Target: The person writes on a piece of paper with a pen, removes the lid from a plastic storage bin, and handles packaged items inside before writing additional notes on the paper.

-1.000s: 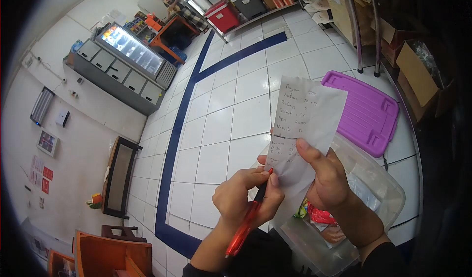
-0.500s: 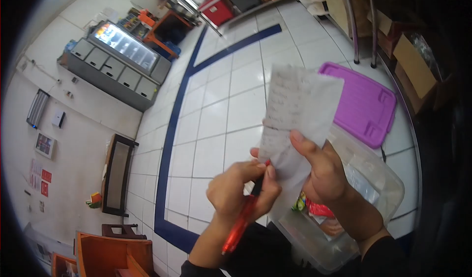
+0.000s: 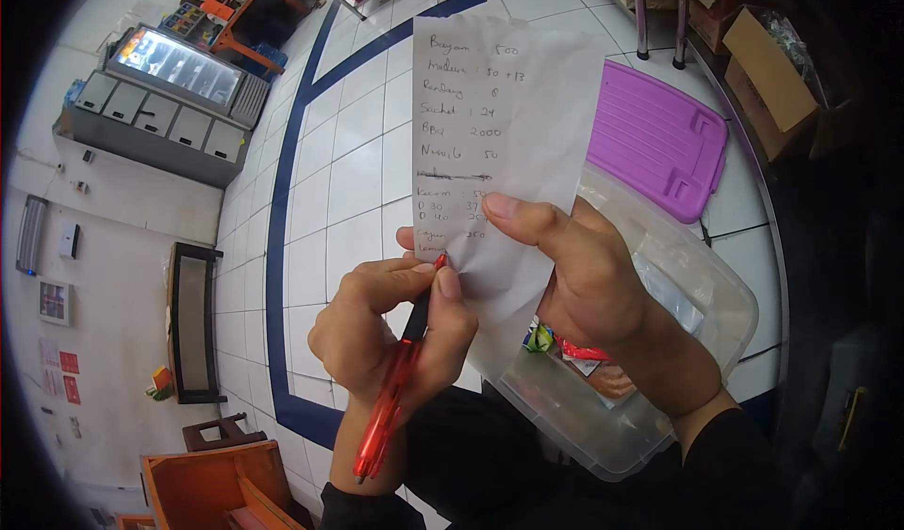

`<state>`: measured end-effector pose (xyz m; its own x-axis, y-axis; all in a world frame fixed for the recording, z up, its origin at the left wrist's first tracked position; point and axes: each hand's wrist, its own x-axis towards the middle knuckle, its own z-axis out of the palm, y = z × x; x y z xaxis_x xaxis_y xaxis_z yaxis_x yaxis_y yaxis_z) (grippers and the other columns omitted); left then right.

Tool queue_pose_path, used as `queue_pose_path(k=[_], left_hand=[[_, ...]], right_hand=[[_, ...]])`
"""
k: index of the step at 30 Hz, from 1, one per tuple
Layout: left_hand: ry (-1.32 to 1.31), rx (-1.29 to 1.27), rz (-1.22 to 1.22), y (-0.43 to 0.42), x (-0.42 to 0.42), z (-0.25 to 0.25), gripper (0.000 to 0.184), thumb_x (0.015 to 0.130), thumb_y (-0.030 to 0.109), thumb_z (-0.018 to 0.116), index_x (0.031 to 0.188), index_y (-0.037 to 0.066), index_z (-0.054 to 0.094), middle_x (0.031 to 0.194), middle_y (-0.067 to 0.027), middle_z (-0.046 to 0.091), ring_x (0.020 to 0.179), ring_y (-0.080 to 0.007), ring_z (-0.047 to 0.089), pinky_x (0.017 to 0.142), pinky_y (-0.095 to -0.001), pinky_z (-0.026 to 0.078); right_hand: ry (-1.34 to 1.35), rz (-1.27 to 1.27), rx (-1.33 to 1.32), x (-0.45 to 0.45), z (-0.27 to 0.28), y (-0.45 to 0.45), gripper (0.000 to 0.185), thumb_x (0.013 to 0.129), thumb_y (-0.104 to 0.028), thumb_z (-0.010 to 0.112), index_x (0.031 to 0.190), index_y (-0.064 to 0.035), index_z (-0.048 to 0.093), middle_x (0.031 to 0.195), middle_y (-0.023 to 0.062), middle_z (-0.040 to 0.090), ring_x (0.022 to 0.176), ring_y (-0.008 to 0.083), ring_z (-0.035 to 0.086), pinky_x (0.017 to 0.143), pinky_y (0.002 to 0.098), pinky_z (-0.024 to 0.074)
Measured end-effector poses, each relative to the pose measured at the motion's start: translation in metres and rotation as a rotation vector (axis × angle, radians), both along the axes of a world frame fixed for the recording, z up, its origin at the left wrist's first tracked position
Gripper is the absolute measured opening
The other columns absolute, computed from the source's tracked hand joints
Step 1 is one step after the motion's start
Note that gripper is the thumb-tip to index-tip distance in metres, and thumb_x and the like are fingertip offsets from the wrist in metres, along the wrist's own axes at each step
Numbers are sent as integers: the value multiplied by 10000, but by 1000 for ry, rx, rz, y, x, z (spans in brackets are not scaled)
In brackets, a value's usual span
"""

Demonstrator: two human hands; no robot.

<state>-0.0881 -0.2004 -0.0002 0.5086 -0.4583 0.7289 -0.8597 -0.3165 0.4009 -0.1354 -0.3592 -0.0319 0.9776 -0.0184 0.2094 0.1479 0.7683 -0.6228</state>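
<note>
A red pen (image 3: 388, 408) with a black grip is pinched in my left hand (image 3: 381, 328). Its tip end touches the lower left of a white sheet of paper (image 3: 541, 125), at the last handwritten line. The sheet bears a column of handwritten words and numbers, one line of them crossed out. My right hand (image 3: 593, 276) grips the paper's right side, thumb on the front and the other fingers hidden behind. Below it, a translucent plastic tub (image 3: 603, 450) holds a red packet (image 3: 579, 351), a green packet (image 3: 539, 337) and other packages.
A purple lid (image 3: 654, 139) lies on the white tiled floor beyond the tub. An open cardboard box (image 3: 767, 88) stands at the right by metal legs. Orange wooden furniture (image 3: 212, 483) is at lower left, and a lit display fridge (image 3: 179, 69) is by the wall.
The paper and both hands now appear further left, with the paper higher and its writing more legible. The pen stays in my left hand, and the surroundings have shifted left and up in view.
</note>
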Motion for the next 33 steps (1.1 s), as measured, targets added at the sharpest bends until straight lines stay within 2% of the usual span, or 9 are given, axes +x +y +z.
queue_pose_path(k=[2, 4, 8, 11, 13, 18, 31, 33], left_hand=[[12, -5, -2, 1, 1, -3, 176, 716, -8, 750, 809, -36, 603, 721, -176, 695, 634, -219, 714, 605, -270, 560], [42, -152, -85, 2, -2, -6, 185, 715, -17, 742, 836, -45, 604, 729, -184, 692, 615, -223, 701, 586, -277, 553], [-3, -107, -63, 3, -10, -6, 197, 721, -2, 744, 856, -43, 605, 748, -185, 697, 606, -222, 689, 557, -276, 539], [-107, -6, -70, -4, -8, -3, 204, 709, 19, 765, 852, 13, 619, 754, -131, 706, 584, -214, 684, 548, -271, 537], [-103, 0, -50, -5, -4, -3, 201, 696, 8, 770, 839, 16, 627, 735, -115, 695, 580, -199, 682, 536, -268, 538], [-124, -28, -31, -6, -3, -3, 194, 696, -2, 770, 820, -1, 620, 709, -120, 683, 535, -188, 663, 518, -260, 533], [-123, 4, -4, -7, -8, 5, 175, 701, -23, 754, 796, -6, 608, 690, -122, 675, 521, -182, 657, 496, -246, 516], [-147, 57, -56, -4, -11, 8, 172, 754, -6, 737, 809, -41, 577, 707, -178, 691, 597, -189, 692, 592, -257, 547]], right_hand=[[2, -1, -8, 2, 0, 0, 515, 1007, -219, 394, 1386, 126, 343, 1224, 305, 581, 1132, 351, 624, 978, 433, 528], [18, 23, 34, 2, 4, 0, 505, 1014, -218, 395, 1386, 121, 347, 1221, 299, 585, 1125, 345, 628, 975, 428, 529], [-7, -5, -14, 6, -1, -2, 493, 1023, -223, 394, 1380, 114, 357, 1208, 290, 593, 1118, 344, 630, 973, 428, 527], [-13, -16, -7, 5, 0, 1, 501, 1030, -237, 394, 1388, 109, 339, 1209, 289, 587, 1136, 356, 617, 976, 431, 524], [70, -32, 128, 2, 1, 3, 427, 1024, -266, 486, 1255, 90, 529, 1103, 167, 648, 973, 202, 646, 862, 313, 526], [54, -30, 138, -1, 10, 3, 435, 1039, -265, 447, 1243, 112, 522, 1110, 195, 645, 1010, 227, 654, 909, 341, 539], [25, -64, 58, -4, 9, 7, 448, 1034, -281, 453, 1244, 105, 539, 1122, 179, 650, 1003, 206, 652, 907, 331, 530], [17, -59, 75, -5, 11, 8, 454, 1035, -290, 447, 1248, 100, 539, 1129, 177, 648, 1009, 205, 649, 912, 330, 527]])
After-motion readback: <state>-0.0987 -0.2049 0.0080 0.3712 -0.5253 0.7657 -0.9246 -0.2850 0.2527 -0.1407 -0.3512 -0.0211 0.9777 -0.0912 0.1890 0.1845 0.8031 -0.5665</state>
